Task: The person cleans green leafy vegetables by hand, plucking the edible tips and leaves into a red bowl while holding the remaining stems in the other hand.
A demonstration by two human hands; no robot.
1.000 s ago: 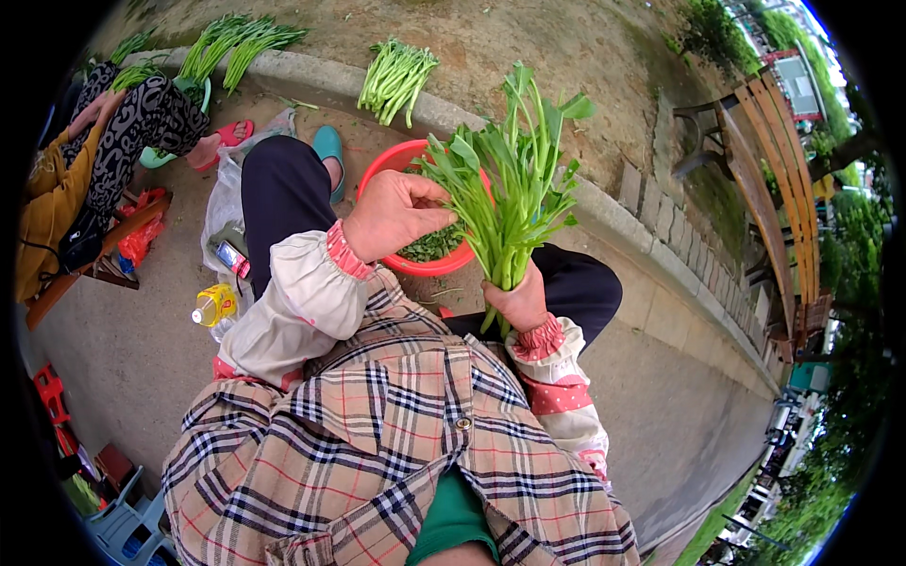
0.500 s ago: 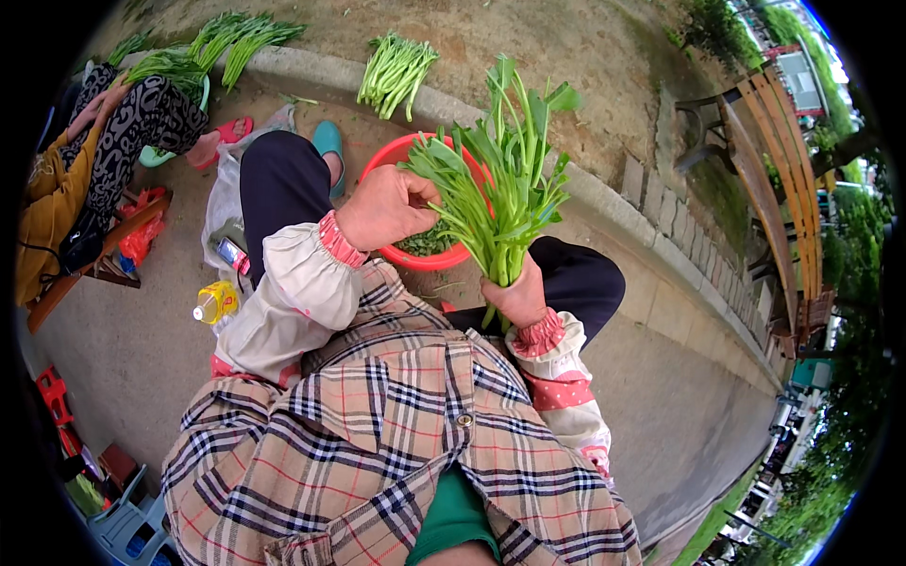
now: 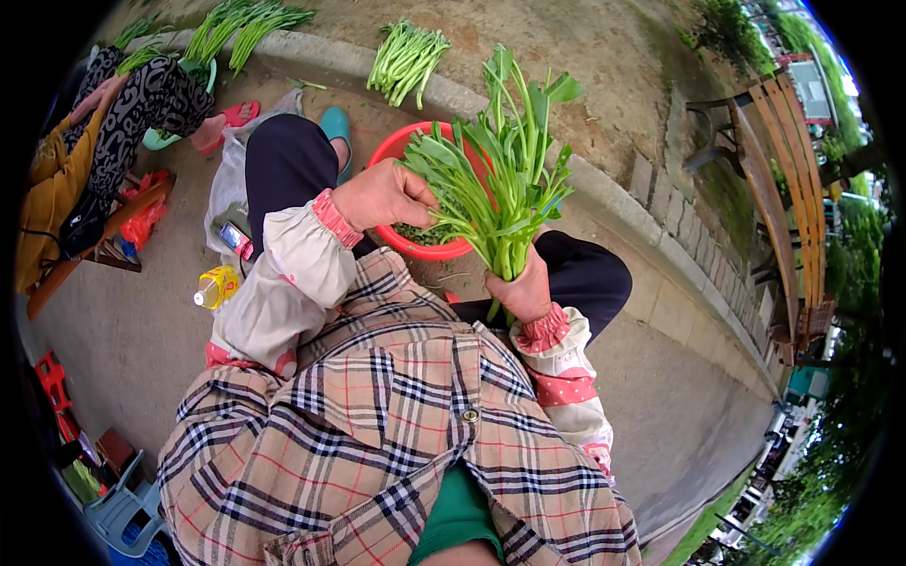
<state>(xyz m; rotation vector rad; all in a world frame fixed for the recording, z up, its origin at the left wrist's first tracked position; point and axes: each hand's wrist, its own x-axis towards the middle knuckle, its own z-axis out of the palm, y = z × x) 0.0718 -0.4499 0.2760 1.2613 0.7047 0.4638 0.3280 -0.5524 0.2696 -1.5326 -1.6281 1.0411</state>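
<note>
My right hand is closed round the lower stems of a bunch of leafy greens, held upright with the leaves fanning up and to the left. At the left edge of that bunch, my left hand has thumb and forefinger pinched together on a leaf; the fingertips partly hide it. Below and behind the greens stands a red plastic basin between my legs. Small torn green pieces lie in the bottom of it.
Beyond the basin, a pile of trimmed stems lies on the concrete curb. More greens lie at far left, by a seated person. A phone and a yellow-labelled bottle sit at my left. A wooden bench stands at right.
The view has shifted slightly, so the basin and the curb pile appear a little higher. Both hands keep nearly the same grip and place on the greens.
</note>
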